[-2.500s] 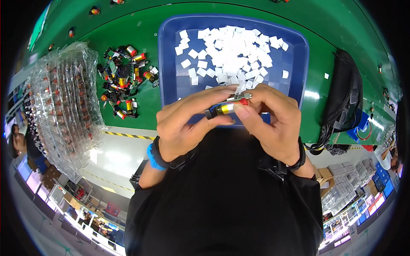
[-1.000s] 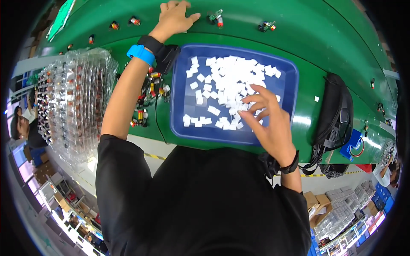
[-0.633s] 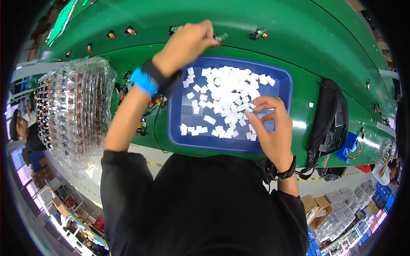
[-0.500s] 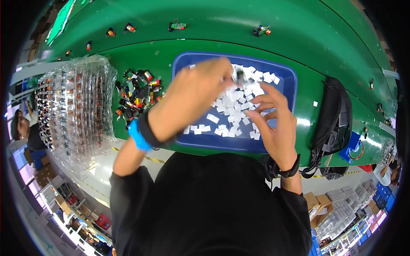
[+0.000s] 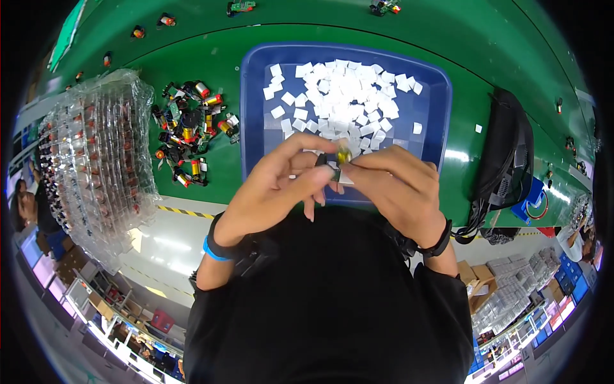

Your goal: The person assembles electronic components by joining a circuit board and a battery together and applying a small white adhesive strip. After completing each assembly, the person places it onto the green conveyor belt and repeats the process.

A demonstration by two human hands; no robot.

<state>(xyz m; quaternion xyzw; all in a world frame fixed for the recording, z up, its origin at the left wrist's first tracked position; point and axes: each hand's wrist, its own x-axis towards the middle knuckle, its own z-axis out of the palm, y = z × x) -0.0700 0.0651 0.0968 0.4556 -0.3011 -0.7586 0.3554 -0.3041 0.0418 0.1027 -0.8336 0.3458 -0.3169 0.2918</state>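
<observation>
Above the near side of a blue tray (image 5: pixel 444 128), my two hands meet. My left hand (image 5: pixel 278 182) grips a small electronic part (image 5: pixel 343 155) with a yellow cylinder and a black piece, slightly blurred. My right hand (image 5: pixel 400 189) is closed in a pinch against that part. A small white piece (image 5: pixel 345 180) shows at its fingertips, partly covered by the fingers. Many loose white squares (image 5: pixel 345 93) lie spread and heaped in the tray.
Left of the tray lies a pile of similar parts (image 5: pixel 188 133). Beyond it stands a stack of clear plastic trays (image 5: pixel 96 160) filled with parts. A black bag (image 5: pixel 502 160) and a blue object (image 5: pixel 529 200) sit at the right. Single parts (image 5: pixel 242 7) dot the far green surface.
Both hands have come together nearer to me, the left drawn back from over the tray. My right fingers, apart before, are now pinched. The view has shifted, so the tray sits higher.
</observation>
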